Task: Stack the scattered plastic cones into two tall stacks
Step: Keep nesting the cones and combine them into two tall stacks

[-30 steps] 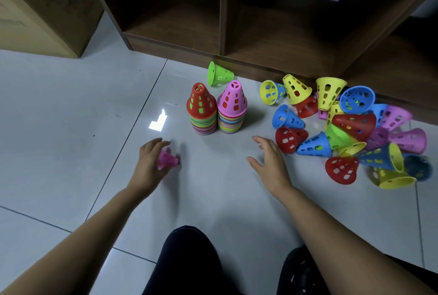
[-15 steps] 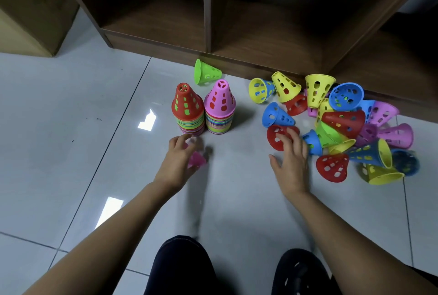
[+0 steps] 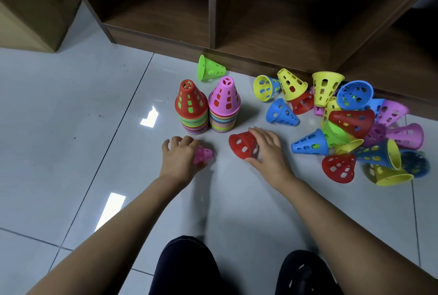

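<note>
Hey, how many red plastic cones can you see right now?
5: one red cone capping the left stack; one red cone in the right hand; one behind a yellow cone; two in the pile. Others may hide inside stacks.

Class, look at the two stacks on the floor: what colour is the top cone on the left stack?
Red, with green showing through its holes; seen in the head view.
</note>
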